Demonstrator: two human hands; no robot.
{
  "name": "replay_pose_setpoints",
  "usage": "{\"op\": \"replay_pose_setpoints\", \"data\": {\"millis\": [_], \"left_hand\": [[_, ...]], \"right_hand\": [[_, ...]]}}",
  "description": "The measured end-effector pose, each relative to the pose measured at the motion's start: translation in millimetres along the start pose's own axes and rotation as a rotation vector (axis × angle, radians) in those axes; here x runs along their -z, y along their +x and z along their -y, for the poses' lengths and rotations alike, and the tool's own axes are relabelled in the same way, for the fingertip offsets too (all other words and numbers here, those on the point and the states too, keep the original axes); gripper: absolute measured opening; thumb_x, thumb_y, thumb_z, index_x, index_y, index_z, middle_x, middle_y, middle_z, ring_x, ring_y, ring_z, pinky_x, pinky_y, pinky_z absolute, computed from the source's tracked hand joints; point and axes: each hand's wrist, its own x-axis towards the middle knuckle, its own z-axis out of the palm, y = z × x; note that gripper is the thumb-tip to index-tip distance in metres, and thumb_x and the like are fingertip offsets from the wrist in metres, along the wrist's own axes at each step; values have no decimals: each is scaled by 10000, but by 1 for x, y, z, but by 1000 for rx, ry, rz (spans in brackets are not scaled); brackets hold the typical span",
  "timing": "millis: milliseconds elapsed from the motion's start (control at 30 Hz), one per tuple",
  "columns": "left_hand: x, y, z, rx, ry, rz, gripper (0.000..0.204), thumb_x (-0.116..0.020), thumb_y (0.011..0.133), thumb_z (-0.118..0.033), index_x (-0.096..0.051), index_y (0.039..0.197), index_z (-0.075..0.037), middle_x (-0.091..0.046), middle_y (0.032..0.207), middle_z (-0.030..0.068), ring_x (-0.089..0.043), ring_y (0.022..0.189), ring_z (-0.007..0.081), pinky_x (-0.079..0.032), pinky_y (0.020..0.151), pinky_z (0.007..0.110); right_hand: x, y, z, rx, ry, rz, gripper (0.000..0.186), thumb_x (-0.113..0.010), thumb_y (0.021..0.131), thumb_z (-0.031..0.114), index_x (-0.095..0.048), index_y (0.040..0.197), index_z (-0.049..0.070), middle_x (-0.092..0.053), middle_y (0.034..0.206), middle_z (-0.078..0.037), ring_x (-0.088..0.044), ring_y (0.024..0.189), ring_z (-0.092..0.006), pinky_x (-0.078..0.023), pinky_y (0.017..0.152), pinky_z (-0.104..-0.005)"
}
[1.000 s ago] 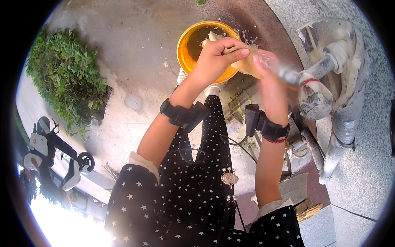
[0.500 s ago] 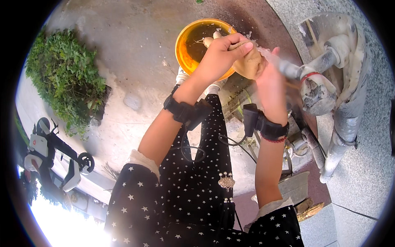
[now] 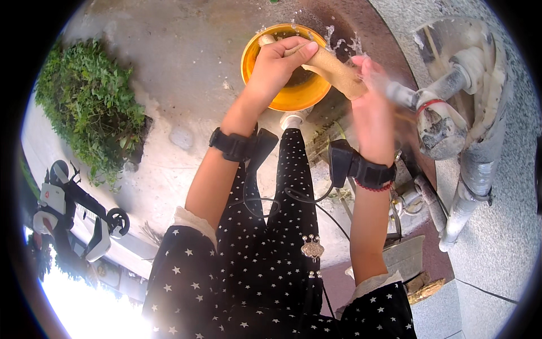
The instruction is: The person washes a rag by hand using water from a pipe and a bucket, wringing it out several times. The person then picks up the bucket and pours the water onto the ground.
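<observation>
A floppy tan piece with a grainy surface stretches between my two hands; its exact kind does not show. My left hand grips it with the thumb on top, and a pale end sticks out beyond the fingers. Against the piece's right end lies my right hand, partly blurred, fingers apart. Clear water runs beside that hand from a grey tap, and drops splash up past the fingers. Below and behind the hands is a round yellow-orange bucket with a dark inside.
Thick grey pipes rise along a speckled stone wall on the right. A leafy green shrub grows at the left, above a parked scooter. Cables hang from black bands on both wrists.
The tan piece was bunched up and is now drawn out longer. My left hand has moved a little left and up. More water splashes over the bucket's right side.
</observation>
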Motion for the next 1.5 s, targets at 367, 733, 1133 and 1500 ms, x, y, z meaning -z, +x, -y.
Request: {"op": "replay_pose_setpoints", "data": {"millis": [367, 733, 1133, 1500], "left_hand": [[-11, 2, 13, -42, -1, 120, 175, -545, 873, -223, -597, 894, -57, -569, 834, -44, -494, 815, 32, -393, 755, 189], [-21, -11, 11, -41, -10, 184, 183, -498, 891, -160, -598, 960, -24, -596, 910, 6, -527, 846, 67, -414, 778, 201], [-19, -2, 15, -139, 264, 123, 159, -591, 828, -141, -598, 949, -38, -595, 883, 23, -538, 828, 94, -428, 714, 235], [-5, 4, 20, -603, 777, 95, 158, -609, 721, -25, -597, 879, -14, -591, 813, 104, -557, 762, 266, -447, 677, 314]], "right_hand": [[-5, 9, -8, -80, -251, 12, 264, -636, 796, 190, -568, 967, 1, -588, 938, -33, -536, 873, -97, -405, 806, -234], [7, 10, -10, -19, -125, -159, 234, -555, 866, 232, -555, 927, 7, -557, 853, -14, -496, 812, -77, -396, 752, -214], [2, 10, -12, 44, -266, -118, 181, -577, 846, 176, -544, 934, 21, -562, 864, -19, -518, 809, -80, -427, 722, -217], [4, 19, -28, 141, -524, 55, 302, -655, 778, 166, -575, 1005, -15, -582, 865, -36, -553, 821, -132, -447, 716, -253]]}}
